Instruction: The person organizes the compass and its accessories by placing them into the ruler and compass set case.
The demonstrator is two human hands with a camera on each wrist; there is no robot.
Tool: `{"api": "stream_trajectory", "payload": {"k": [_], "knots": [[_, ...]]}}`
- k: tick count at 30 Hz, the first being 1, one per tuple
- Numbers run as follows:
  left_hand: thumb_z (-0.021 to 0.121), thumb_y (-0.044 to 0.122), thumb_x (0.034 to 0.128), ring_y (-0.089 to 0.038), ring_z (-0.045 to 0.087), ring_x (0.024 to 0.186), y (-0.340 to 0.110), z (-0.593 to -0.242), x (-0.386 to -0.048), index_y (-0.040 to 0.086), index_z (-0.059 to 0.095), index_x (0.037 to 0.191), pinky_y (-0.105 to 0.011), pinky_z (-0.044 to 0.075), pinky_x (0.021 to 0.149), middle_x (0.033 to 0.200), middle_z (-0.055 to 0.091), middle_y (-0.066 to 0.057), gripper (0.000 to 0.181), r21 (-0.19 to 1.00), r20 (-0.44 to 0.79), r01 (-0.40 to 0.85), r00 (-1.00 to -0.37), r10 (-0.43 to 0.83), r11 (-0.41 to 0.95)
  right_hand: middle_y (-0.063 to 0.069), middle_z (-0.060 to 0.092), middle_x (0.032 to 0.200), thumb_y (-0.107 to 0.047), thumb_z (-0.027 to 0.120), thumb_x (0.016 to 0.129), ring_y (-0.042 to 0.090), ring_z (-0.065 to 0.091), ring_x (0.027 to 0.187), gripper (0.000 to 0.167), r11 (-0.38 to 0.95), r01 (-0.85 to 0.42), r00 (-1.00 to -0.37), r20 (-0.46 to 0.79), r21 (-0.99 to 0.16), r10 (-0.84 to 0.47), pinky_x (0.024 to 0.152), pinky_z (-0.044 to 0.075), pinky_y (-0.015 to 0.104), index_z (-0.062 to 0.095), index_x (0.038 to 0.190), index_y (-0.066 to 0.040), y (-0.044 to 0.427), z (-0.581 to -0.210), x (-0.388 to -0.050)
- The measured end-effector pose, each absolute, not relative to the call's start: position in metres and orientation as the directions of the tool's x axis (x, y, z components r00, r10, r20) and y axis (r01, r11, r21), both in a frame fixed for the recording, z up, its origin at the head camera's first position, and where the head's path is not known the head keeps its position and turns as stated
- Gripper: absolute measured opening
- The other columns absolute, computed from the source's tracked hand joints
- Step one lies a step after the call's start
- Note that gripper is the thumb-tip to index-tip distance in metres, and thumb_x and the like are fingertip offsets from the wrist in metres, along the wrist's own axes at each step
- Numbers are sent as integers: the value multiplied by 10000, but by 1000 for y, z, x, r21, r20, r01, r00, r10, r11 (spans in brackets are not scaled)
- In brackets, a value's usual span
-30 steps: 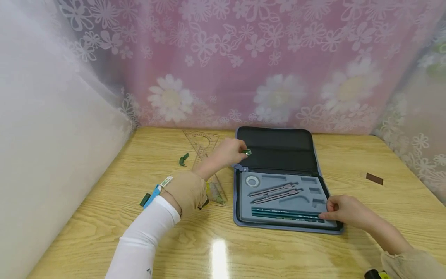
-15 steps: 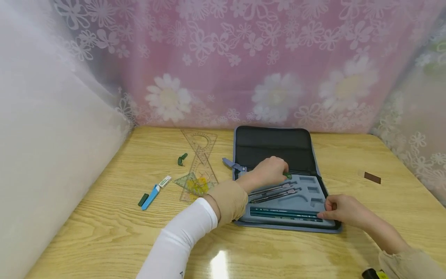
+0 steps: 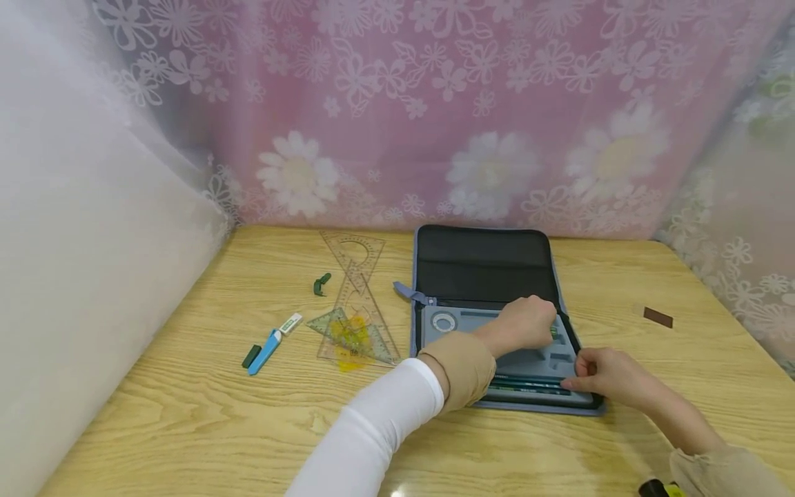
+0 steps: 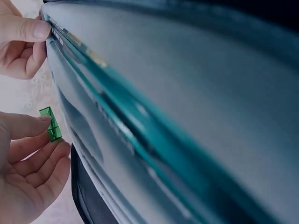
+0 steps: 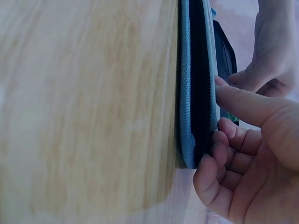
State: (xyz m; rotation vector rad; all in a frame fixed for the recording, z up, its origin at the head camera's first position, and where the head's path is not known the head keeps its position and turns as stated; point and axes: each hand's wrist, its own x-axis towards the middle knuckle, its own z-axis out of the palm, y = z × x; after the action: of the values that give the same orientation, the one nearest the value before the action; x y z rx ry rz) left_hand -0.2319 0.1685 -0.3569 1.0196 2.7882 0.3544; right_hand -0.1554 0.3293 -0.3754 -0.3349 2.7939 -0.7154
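Note:
My left hand [image 3: 528, 323] is over the right part of the grey tray in the open zip case [image 3: 484, 262]. In the left wrist view it pinches a small green transparent piece [image 4: 51, 125] between thumb and fingers. My right hand [image 3: 605, 373] grips the case's front right corner; in the right wrist view its thumb lies on the tray edge and its fingers curl by the zip edge [image 5: 186, 93]. Dark green pencils [image 3: 528, 384] lie in the front slot. A white ring [image 3: 444, 322] sits in the tray's back left. The left hand and forearm partly cover the tray.
Left of the case lie clear set squares [image 3: 366, 304] with yellow pieces [image 3: 350, 338], a dark green item [image 3: 321, 284], a white eraser [image 3: 290, 323], a blue tool [image 3: 266, 352] and a dark green block [image 3: 251, 356]. A brown strip [image 3: 658, 317] lies to the right.
My left hand, holding the green piece, has moved right and toward me, from the black lid to over the tray's right side. My right hand has stayed at the case corner.

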Motion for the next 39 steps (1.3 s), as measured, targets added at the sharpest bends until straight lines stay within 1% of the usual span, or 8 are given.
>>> {"api": "stream_trajectory", "payload": {"k": [9, 15, 19, 23, 27, 29, 35, 39], "knots": [[614, 206, 889, -86, 389, 556, 186, -364, -234, 211, 559, 729, -210, 320, 494, 629, 417, 62, 169, 193, -109, 608, -767, 633, 770, -44, 372, 566, -291, 732, 787, 99, 359, 472, 321, 847, -162, -940, -183, -506, -289, 458, 316, 247, 480, 693, -116, 327, -376, -156], [603, 219, 896, -81, 442, 569, 195, -367, -233, 218, 583, 748, -202, 344, 498, 664, 488, 65, 149, 173, -110, 598, -778, 618, 783, -44, 382, 558, -292, 728, 790, 106, 387, 454, 321, 835, -154, -937, -190, -528, -293, 446, 345, 256, 478, 698, -113, 327, -376, -156], [607, 228, 892, -77, 404, 513, 197, -368, -236, 196, 531, 660, -201, 340, 482, 590, 430, 62, 246, 199, -103, 567, -799, 593, 799, -42, 382, 553, -296, 725, 792, 105, 398, 444, 324, 823, -150, -931, -201, -548, -304, 444, 365, 262, 476, 702, -109, 329, -376, -157], [660, 232, 861, -78, 320, 440, 195, -369, -239, 166, 463, 560, -201, 307, 448, 498, 340, 51, 366, 290, -120, 534, -803, 584, 794, -42, 374, 550, -290, 720, 799, 101, 389, 444, 325, 824, -155, -928, -206, -545, -311, 445, 356, 261, 471, 699, -108, 331, -376, -158], [714, 259, 819, -66, 354, 460, 193, -368, -239, 174, 503, 568, -201, 314, 455, 518, 386, 71, 339, 350, -148, 500, -806, 574, 792, -40, 375, 555, -284, 725, 795, 101, 383, 454, 322, 834, -159, -932, -199, -528, -304, 450, 342, 255, 472, 697, -111, 330, -376, -158], [708, 245, 821, -68, 337, 452, 192, -368, -239, 174, 488, 561, -202, 301, 446, 512, 367, 70, 349, 349, -146, 498, -808, 571, 794, -39, 378, 560, -278, 728, 793, 100, 378, 460, 319, 836, -162, -934, -192, -524, -301, 451, 337, 251, 474, 698, -111, 329, -376, -157], [566, 147, 897, -114, 136, 420, 182, -365, -241, 151, 338, 530, -233, 176, 405, 488, 200, 22, 432, 310, -123, 538, -795, 594, 784, -42, 380, 564, -287, 726, 793, 96, 383, 458, 319, 832, -166, -934, -186, -529, -305, 454, 341, 248, 474, 705, -111, 329, -376, -157], [545, 155, 911, -92, 203, 437, 162, -361, -246, 184, 407, 570, -228, 201, 416, 514, 276, 50, 370, 277, -86, 575, -783, 616, 770, -42, 374, 578, -295, 720, 799, 99, 389, 460, 324, 827, -153, -934, -194, -541, -299, 454, 345, 247, 467, 722, -108, 330, -377, -155]]}}
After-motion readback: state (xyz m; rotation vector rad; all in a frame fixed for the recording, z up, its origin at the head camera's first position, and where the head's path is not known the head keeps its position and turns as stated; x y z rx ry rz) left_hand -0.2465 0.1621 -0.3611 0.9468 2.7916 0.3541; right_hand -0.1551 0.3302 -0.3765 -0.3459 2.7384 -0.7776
